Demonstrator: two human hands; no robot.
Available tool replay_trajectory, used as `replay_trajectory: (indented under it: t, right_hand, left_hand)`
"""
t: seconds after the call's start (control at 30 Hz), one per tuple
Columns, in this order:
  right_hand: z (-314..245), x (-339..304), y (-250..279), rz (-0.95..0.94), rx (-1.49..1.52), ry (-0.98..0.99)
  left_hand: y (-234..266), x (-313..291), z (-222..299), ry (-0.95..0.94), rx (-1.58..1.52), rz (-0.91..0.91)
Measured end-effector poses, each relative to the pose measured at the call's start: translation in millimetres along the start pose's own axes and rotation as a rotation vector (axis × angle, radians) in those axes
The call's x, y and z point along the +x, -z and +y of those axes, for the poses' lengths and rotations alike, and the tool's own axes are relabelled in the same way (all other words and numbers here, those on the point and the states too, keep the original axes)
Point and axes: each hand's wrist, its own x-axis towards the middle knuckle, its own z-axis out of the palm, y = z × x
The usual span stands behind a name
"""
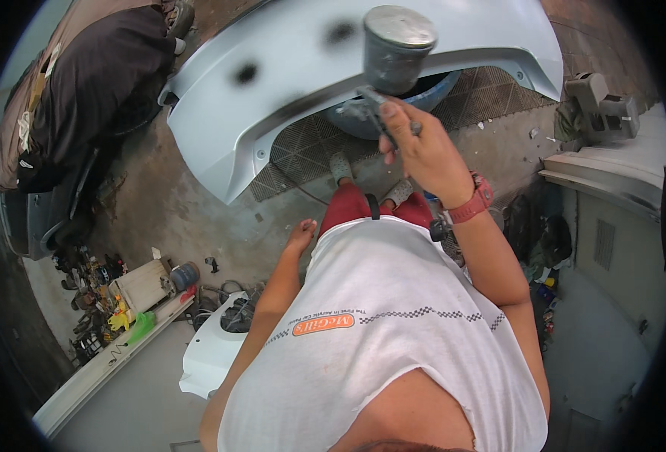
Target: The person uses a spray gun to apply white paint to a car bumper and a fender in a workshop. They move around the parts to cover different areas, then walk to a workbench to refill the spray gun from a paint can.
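My right hand (423, 147) is raised in front of me and grips a grey spray gun (384, 105) with a round metal cup (398, 47) on top. The gun points at a large pale blue car body panel (272, 83) that carries two dark spots. My left hand (301, 235) hangs by my hip, fingers loose, holding nothing. A red watch sits on my right wrist. I wear a white shirt and red shorts, and my feet stand on a metal floor grate (303, 147).
A car under a dark cover (84, 90) stands at the left. Tools and cans (129, 290) clutter a low ledge at lower left, next to a white panel (212, 354). A blue tub (431, 90) sits behind the blue panel. Grey cabinets (612, 188) line the right.
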Motion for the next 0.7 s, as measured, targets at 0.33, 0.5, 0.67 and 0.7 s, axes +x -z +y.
replay_trajectory:
  t: [0.33,0.5,0.67,0.7]
  right_hand:
    - [2,-18,84,0.263,-0.108,-0.001]
    - [0,-33,124,0.388,-0.141,-0.012]
    - [2,-39,161,0.487,-0.150,0.000]
    - [4,-40,167,0.511,-0.152,0.010]
  left_hand:
    - [-12,11,10,-0.018,-0.005,-0.032]
    - [-5,14,28,-0.023,0.032,-0.017]
    - [-1,21,37,-0.072,-0.002,-0.038]
    - [-1,22,37,-0.056,0.005,-0.034]
